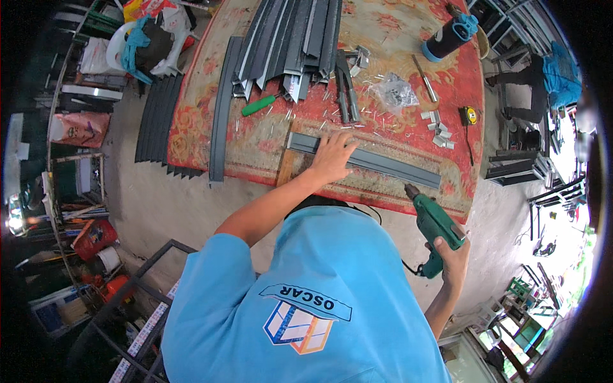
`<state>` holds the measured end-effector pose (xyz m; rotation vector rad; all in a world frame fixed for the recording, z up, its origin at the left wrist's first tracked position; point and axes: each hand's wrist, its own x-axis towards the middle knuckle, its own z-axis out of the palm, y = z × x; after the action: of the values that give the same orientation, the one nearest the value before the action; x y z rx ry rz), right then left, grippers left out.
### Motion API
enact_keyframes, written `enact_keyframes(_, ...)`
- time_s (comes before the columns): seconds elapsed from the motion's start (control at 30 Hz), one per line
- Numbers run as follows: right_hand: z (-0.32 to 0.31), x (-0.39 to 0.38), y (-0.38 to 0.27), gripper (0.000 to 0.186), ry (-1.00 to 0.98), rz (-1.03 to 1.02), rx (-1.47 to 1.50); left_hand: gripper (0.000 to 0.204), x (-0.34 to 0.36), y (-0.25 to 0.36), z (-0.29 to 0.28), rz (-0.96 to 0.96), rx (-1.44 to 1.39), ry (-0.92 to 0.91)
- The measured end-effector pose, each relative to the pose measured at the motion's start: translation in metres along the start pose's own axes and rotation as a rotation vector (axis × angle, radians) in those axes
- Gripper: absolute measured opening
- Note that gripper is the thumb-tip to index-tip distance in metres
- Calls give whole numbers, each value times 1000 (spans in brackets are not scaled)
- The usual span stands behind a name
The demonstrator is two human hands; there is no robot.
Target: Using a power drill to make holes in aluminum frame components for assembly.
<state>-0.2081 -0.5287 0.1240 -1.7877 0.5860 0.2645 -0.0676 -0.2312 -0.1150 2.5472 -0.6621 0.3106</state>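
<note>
A grey metal profile (396,167) lies across the near part of the carpet-covered table. My left hand (333,156) holds it down near its left end, fingers and thumb spread across its width. In my right hand (453,255) is a green power drill (439,223), gripped by its handle at the table's near right corner. The drill's chuck points at the profile's right end; whether the bit touches cannot be made out. Under the profile's left end runs a wooden strip (285,156). Part of the drill's cord is hidden behind my body.
Beyond lie stacked dark profiles (290,45), a green-handled tool (258,105), black-handled pliers (345,89), a plastic bag of small parts (397,92), metal brackets (437,129), a tape measure (469,116) and a bottle (450,39). A long profile (223,115) overhangs the near edge.
</note>
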Motion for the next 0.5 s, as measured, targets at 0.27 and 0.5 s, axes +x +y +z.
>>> enact_keyframes(0.27, 139, 55, -79, 71, -268, -404, -500, 37, 10, -11, 29, -99, -185, -334)
enact_keyframes(0.5, 228, 86, -86, 65, -398, -423, -784, 23, 5, -11, 24, -116, -226, -158)
